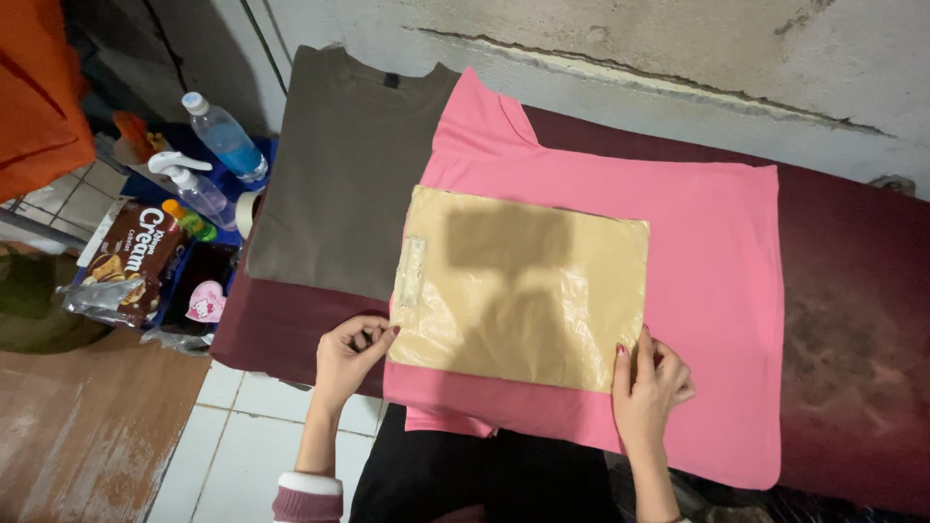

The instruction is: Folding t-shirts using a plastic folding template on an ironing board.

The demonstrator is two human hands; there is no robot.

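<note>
On top of the flat pink cotton t-shirt (pixel 707 252) sits a tan rectangular board wrapped in plastic (pixel 523 286), left hand (pixel 351 356) pinching its near-left corner, right hand (pixel 649 387) fingers pressed together on the near-right corner, with an olive-brown t-shirt (pixel 339 174) just beside it on the maroon padded table (pixel 852 320).

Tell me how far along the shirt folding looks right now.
Done: the pink shirt lies flat on the dark red table, with the tan board placed on its middle. In hand: the left hand and right hand touch the board's near corners. Left: both sides of the pink shirt remain unfolded, and the brown shirt lies spread beside it.
</note>
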